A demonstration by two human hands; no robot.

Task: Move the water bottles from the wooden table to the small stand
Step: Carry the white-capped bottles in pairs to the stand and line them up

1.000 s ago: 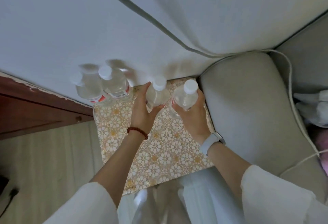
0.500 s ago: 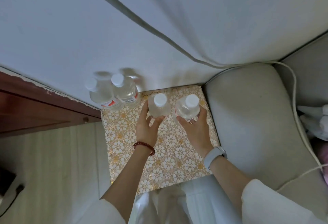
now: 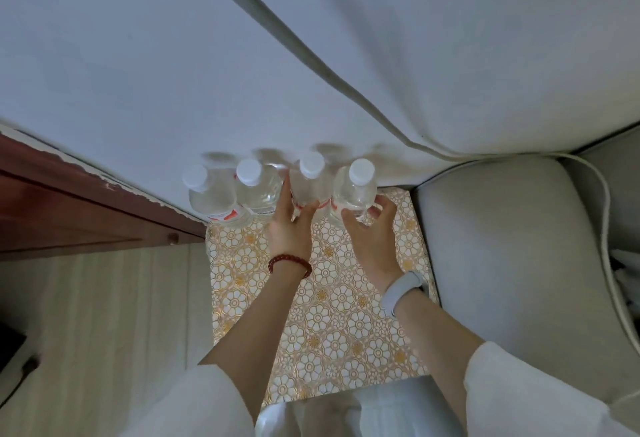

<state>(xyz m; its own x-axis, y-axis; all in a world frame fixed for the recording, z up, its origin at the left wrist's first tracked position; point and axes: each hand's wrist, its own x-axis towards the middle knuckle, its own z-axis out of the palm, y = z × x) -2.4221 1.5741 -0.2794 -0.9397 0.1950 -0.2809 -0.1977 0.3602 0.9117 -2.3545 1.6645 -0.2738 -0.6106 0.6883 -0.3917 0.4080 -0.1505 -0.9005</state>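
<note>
Sleeves of loose white cloth (image 3: 540, 398) cover both forearms at the near edge of the view, and the bare wrists reach forward over a small stand topped with a white-and-gold floral patterned cover (image 3: 332, 329). A dark red bead bracelet (image 3: 289, 264) circles the left wrist, a pale grey wristband (image 3: 403, 292) the right. Toward the stand's far edge, the left hand (image 3: 290, 228) has its fingers curled around the lower body of a clear plastic water bottle with a white cap (image 3: 309, 183), touching it on both sides. Just to the right, the right hand (image 3: 372, 232) has its fingers spread loosely around a second clear white-capped bottle (image 3: 355, 190); whether they still press on it cannot be told. Both bottles stand upright at the far edge. At the far left corner two more clear white-capped bottles with red-and-white labels (image 3: 235, 194) stand upright side by side, touching each other. Beyond them rises a plain white wall (image 3: 138, 72); a grey cushioned seat (image 3: 502, 246) borders the stand's right edge.
</note>
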